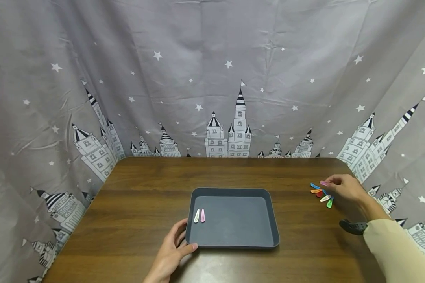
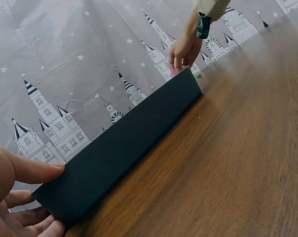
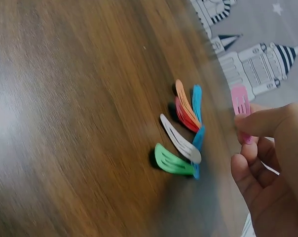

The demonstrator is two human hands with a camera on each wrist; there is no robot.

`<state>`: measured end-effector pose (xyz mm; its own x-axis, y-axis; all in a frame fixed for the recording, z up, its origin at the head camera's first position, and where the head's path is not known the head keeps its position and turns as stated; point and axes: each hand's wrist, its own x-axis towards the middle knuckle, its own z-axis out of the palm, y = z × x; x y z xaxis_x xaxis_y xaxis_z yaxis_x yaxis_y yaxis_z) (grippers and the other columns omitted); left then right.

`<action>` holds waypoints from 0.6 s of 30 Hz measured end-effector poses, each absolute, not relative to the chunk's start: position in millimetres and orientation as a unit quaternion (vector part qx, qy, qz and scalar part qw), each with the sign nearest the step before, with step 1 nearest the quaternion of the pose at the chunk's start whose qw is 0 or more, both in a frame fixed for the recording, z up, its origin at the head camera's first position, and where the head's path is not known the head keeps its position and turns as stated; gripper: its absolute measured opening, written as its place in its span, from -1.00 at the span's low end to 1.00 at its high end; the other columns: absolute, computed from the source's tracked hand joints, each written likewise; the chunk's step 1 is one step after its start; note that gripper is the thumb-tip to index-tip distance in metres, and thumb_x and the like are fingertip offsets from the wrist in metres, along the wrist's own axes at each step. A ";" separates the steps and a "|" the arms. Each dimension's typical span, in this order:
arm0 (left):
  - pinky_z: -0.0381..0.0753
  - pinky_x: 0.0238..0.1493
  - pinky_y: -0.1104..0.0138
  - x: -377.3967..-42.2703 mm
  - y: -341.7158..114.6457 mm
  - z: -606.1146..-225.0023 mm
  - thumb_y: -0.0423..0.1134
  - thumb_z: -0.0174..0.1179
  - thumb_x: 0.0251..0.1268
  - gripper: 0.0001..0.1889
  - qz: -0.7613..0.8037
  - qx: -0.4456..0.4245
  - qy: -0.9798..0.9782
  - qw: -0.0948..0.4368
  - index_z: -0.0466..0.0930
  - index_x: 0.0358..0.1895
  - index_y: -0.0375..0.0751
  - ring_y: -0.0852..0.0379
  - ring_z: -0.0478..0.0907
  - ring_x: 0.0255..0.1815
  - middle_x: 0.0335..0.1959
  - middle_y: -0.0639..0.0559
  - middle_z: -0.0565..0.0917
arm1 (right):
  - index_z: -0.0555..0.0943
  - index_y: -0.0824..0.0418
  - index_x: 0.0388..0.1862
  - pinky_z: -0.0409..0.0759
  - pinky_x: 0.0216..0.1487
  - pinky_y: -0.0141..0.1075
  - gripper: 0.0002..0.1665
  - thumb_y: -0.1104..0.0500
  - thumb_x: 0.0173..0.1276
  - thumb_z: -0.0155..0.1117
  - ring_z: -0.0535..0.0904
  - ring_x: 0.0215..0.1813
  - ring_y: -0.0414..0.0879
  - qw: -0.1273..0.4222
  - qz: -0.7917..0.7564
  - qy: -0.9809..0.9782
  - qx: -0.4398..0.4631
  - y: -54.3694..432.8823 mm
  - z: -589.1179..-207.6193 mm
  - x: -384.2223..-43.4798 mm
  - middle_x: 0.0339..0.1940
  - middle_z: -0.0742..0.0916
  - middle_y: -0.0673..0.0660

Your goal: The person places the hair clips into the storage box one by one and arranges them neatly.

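My right hand (image 1: pixel 347 192) pinches a pink snap hair clip (image 3: pixel 241 98) between thumb and fingers, raised above the table's right side. Beneath and beside it lies a loose pile of hair clips: a green one (image 3: pixel 172 162), a whitish one (image 3: pixel 177 136), an orange one (image 3: pixel 185 101), a red one (image 3: pixel 185 116) and blue ones (image 3: pixel 197 101), some overlapping. At the centre front, my left hand (image 1: pixel 171 247) grips the near left corner of a dark grey rectangular tray (image 1: pixel 233 247), thumb at the rim. Inside the tray, a whitish clip (image 1: pixel 196 216) and another pink clip (image 1: pixel 203 215) lie side by side at the left.
The brown wooden table (image 1: pixel 145 196) carries the tray and the pile. A grey curtain (image 1: pixel 184 78) printed with castles and stars hangs behind it and along both sides. A dark band (image 1: pixel 353 227) is on the right wrist, by a cream sleeve (image 1: pixel 396 247).
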<state>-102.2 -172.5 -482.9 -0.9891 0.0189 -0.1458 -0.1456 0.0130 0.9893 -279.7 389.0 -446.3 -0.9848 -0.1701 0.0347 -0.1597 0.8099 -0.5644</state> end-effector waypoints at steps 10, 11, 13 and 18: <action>0.34 0.47 0.03 -102.7 -171.8 -483.4 -0.61 0.38 0.13 -0.13 0.710 -0.038 0.701 0.054 0.20 0.55 -0.36 -0.31 0.25 0.51 0.51 -0.41 0.30 | 0.69 0.41 -0.09 0.69 -0.37 -0.19 -0.82 0.27 0.51 0.28 0.73 -0.34 0.09 0.042 -0.382 0.918 -0.100 360.8 -442.5 -285.5 -0.35 0.80 0.22; 0.34 0.47 0.03 -102.6 -171.9 -483.5 -0.61 0.37 0.13 -0.13 0.711 -0.037 0.700 0.054 0.20 0.55 -0.36 -0.31 0.25 0.51 0.50 -0.41 0.30 | 0.67 0.45 -0.08 0.73 -0.37 -0.16 -0.82 0.30 0.51 0.26 0.76 -0.34 0.13 0.050 -0.399 0.910 -0.103 357.9 -442.2 -286.1 -0.33 0.80 0.26; 0.33 0.48 0.03 -102.4 -172.1 -483.8 -0.61 0.38 0.13 -0.13 0.712 -0.036 0.700 0.053 0.20 0.55 -0.37 -0.31 0.25 0.51 0.51 -0.41 0.29 | 0.64 0.50 -0.05 0.77 -0.39 -0.11 -0.82 0.36 0.51 0.22 0.76 -0.35 0.18 0.057 -0.417 0.900 -0.111 352.9 -442.1 -286.9 -0.29 0.79 0.32; 0.30 0.49 -0.01 -101.5 -173.1 -484.2 -0.60 0.38 0.13 -0.13 0.710 -0.036 0.701 0.053 0.20 0.54 -0.37 -0.31 0.25 0.51 0.51 -0.40 0.29 | 0.66 0.49 -0.05 0.77 -0.43 -0.11 -0.82 0.37 0.49 0.20 0.73 -0.39 0.12 0.060 -0.406 0.905 -0.114 343.6 -443.7 -288.0 -0.30 0.76 0.29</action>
